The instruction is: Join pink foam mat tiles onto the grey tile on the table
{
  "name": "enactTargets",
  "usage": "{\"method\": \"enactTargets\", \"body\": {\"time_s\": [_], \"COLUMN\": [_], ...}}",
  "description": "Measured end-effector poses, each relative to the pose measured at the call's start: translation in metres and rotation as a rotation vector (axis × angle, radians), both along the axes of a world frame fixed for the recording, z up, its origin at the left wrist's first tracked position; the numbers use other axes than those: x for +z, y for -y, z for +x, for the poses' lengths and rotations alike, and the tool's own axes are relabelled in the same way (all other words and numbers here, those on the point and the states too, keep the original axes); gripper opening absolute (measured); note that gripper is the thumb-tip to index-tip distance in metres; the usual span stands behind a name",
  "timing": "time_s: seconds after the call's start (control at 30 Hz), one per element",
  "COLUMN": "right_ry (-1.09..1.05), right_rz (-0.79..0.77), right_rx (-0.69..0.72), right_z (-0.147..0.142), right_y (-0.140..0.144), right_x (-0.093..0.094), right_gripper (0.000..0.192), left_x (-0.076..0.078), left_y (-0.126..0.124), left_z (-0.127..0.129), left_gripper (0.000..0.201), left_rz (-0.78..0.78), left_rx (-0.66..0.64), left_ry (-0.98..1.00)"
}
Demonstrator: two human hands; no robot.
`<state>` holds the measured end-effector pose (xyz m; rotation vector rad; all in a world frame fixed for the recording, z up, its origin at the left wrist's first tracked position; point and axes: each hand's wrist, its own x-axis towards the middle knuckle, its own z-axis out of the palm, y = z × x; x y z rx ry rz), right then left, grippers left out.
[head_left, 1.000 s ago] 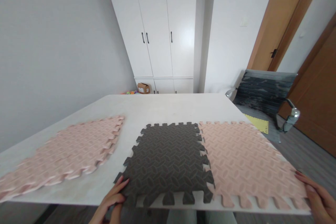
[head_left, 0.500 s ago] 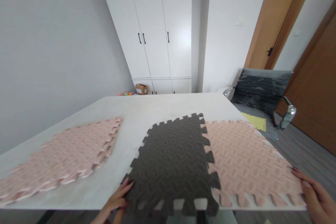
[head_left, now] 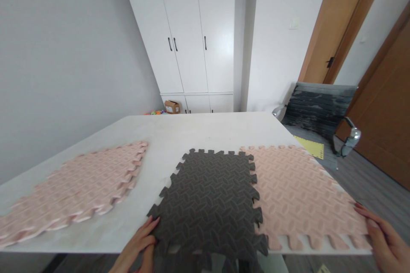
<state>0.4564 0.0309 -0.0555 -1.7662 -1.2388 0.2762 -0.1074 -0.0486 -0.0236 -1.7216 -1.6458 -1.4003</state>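
Bright, even daylight fills the room with soft, faint shadows. A mild sheen lies on the wardrobe (head_left: pixel 192 30) doors at 12 o'clock. Wide-angle distortion bends door frames at 3 o'clock; edges look slightly soft.

- On table (head_left: pixel 205 130): two joined mats (head_left: pixel 253 198) at 6 o'clock, overhanging near edge.
- Mat stack (head_left: pixel 80 190) at 9 o'clock, well apart.
- Chair (head_left: pixel 320 108) at 2 o'clock; cupboard (head_left: pixel 188 30) at 12, behind.
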Motion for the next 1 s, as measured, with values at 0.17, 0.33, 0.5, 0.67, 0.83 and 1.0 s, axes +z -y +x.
{"method": "enactTargets", "body": {"time_s": [0.17,0.33,0.5,0.67,0.83,1.0], "right_ry": [0.009,0.011,0.004,0.015,0.015,0.024], "right_rz": [-0.007,-0.014,-0.033,-0.030,0.003,0.027], "right_rx": [0.000,0.018,0.003,0.015,0.016,0.013], "right_z": [0.004,0.014,0.017,0.008,-0.002,0.000], "right_y": [-0.001,-0.004,-0.006,-0.002,0.001,0.000], "right_x": [-0.003,-0.011,-0.016,-0.007,0.005,0.002], "right_gripper": [0.038,0.040,0.041,0.041,0.040,0.040], "left_x": [0.002,0.003,0.004,0.003,-0.002,-0.004], "left_y": [-0.008,-0.006,-0.004,-0.007,-0.008,-0.001], "left_z": [0.006,0.002,0.002,0.004,0.000,-0.008], "left_gripper": [0.019,0.019,0.018,0.011,0.006,0.009], "left_rz": [-0.027,0.003,0.003,-0.026,-0.083,-0.227], "left_rx": [0.022,0.004,-0.021,0.072,0.116,0.028], "left_ry": [-0.061,-0.075,-0.064,-0.001,-0.011,0.003]}}
